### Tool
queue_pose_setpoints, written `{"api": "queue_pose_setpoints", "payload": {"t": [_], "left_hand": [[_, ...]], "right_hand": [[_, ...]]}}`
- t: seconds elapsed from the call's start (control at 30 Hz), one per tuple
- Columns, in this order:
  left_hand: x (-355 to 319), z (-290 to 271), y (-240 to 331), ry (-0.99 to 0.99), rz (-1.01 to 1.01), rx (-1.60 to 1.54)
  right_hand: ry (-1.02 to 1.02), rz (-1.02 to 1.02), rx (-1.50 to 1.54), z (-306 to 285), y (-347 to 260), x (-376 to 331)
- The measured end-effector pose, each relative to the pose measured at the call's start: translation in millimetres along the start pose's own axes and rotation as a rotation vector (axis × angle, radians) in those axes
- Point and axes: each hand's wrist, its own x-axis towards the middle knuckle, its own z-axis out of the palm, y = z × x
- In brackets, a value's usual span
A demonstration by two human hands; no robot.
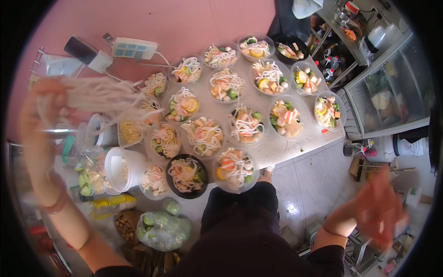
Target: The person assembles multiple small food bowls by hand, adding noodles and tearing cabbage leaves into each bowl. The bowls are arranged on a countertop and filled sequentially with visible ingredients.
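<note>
At the upper left, my left hand point(48, 104) is raised and closed on a bunch of thick white noodles point(104, 97). The strands trail to the right, blurred, over the bowls at the table's left end. Out to the lower right, my right hand point(380, 210) hangs away from the table, its fingers smeared by motion. Clear bowls point(203, 136) stand in rows, filled with noodles, broccoli, corn and pink-and-white pieces. A black bowl point(187, 175) at the near edge holds similar food, and a second black bowl point(290, 48) stands at the far right corner.
A white bucket point(123, 168) and a tub of thin yellow strips point(130, 131) stand at the left. A power strip point(134, 48) and phone point(80, 49) are by the pink wall. Bagged greens point(164, 230) lie below; a glass-fronted cooler point(387, 87) stands right.
</note>
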Motion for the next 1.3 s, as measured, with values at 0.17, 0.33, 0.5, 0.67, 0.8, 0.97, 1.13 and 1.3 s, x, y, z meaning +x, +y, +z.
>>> {"api": "queue_pose_setpoints", "payload": {"t": [0.17,0.33,0.5,0.67,0.8,0.97,1.13,1.3], "left_hand": [[25.5,150.1,77.0,-0.096,0.026,-0.253],[46.7,292.8,83.5,-0.45,0.214,-0.382],[41.8,413.8,92.1,-0.492,0.144,-0.272],[44.1,441.3,91.8,-0.404,0.323,-0.006],[47.0,425.8,106.4,-0.41,0.345,0.197],[54.3,404.8,128.9,-0.259,0.485,0.301],[59.9,375.3,156.4,-0.169,0.531,0.33],[69.0,350.8,178.6,-0.142,0.551,0.322]], "right_hand": [[-0.231,-0.473,0.43,-24.7,-5.8,47.4],[-0.368,-0.568,0.439,-53.3,4.3,90.8],[-0.417,-0.61,0.472,-80.3,7.8,112.3],[-0.432,-0.642,0.596,-100.5,10.4,121.8],[-0.467,-0.621,0.67,-114.8,11.4,124.5],[-0.284,-0.629,0.628,-117.2,21.5,119.0],[-0.059,-0.519,0.559,-116.8,37.0,116.4],[0.027,-0.348,0.84,-144.3,38.5,101.6]]}}
